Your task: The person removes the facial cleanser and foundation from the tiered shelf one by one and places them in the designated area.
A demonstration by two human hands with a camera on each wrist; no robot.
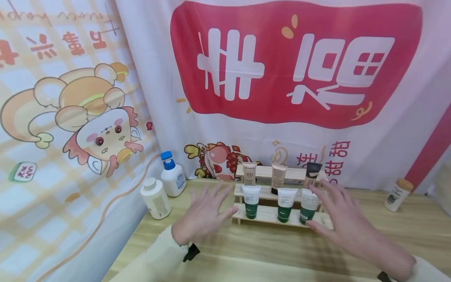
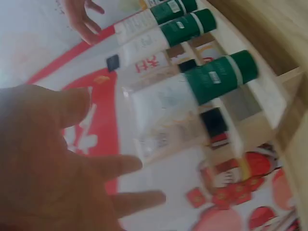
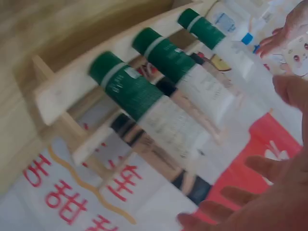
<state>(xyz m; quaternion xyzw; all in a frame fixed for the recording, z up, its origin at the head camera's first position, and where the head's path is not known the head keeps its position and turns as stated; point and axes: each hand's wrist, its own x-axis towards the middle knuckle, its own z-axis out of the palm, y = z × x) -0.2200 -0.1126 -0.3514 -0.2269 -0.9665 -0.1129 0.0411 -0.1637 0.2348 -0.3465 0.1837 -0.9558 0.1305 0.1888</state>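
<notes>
Fingers: left hand (image 1: 205, 213) and right hand (image 1: 343, 217) spread, holding nothing | Beside right fingertips: rightmost green-and-white tube (image 1: 309, 205), on its cap | Between hands: tiered wooden stand (image 1: 268, 213) | Risk: a sideways brush by the right thumb could topple that tube into the middle tube (image 1: 285, 204).

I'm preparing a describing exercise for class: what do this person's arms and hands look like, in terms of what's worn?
The left hand and right hand are ungloved. The left sleeve and right sleeve are pale cream. A small black piece shows at each sleeve's end, too unclear to identify.
</notes>
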